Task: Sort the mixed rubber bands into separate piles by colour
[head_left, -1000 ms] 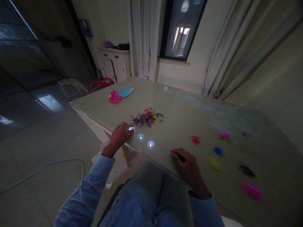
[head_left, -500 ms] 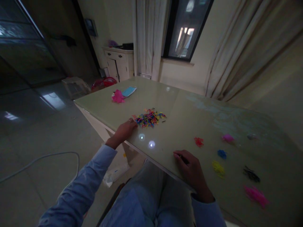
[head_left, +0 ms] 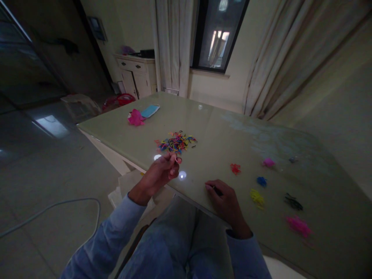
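A mixed pile of small, thin, colourful strips lies on the pale glossy table. Just in front of it, my left hand is raised with thumb and fingers pinched; what sits between the tips is too small to make out. My right hand rests near the table's front edge, fingers curled, and its contents are hidden. To its right lie separate small heaps: red, blue, yellow, black and bright pink.
Farther right are a purplish-pink bundle and a small greyish item. A blue face mask and a crumpled pink piece lie at the table's far left. A pale cable runs over the floor.
My left hand has lifted from the pile's left edge and come right and toward me, fingers pinched. My right hand keeps its place on the table. The whole view has shifted slightly.
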A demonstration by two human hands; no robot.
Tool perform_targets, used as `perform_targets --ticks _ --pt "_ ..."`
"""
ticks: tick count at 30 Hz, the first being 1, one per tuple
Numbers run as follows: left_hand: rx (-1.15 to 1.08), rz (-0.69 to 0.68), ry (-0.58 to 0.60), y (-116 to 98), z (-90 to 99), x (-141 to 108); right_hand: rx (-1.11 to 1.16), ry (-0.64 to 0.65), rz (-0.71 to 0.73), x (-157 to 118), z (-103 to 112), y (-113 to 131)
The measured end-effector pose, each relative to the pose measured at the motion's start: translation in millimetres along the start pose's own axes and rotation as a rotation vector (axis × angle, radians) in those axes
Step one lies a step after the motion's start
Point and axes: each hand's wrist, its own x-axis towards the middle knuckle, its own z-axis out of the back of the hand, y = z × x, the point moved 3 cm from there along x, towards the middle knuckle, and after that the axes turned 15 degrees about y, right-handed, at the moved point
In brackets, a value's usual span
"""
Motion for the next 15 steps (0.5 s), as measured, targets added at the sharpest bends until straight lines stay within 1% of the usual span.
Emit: perform_targets --ticks 3,6,11,13,15 --pt "-0.132 0.066 0.096 9.9 -31.1 5.4 0.009 0.005 0.014 -1.1 0.3 1.6" --pt "-0.151 0.116 0.152 20.3 -49.6 12.4 0.029 0.006 0.022 -1.8 0.4 2.2" --pt "-0.1 0.168 0.17 37.1 -69.4 26.1 0.024 -0.013 0.027 -0.4 -0.8 0.9" --pt "-0.042 0.199 0.186 42.3 -80.2 33.3 0.014 -0.024 0.034 0.3 -3.3 -0.9" --pt "0.061 0.234 0.206 47.4 -94.1 43.1 -0.007 -0.033 -0.006 0.6 -6.9 -5.0"
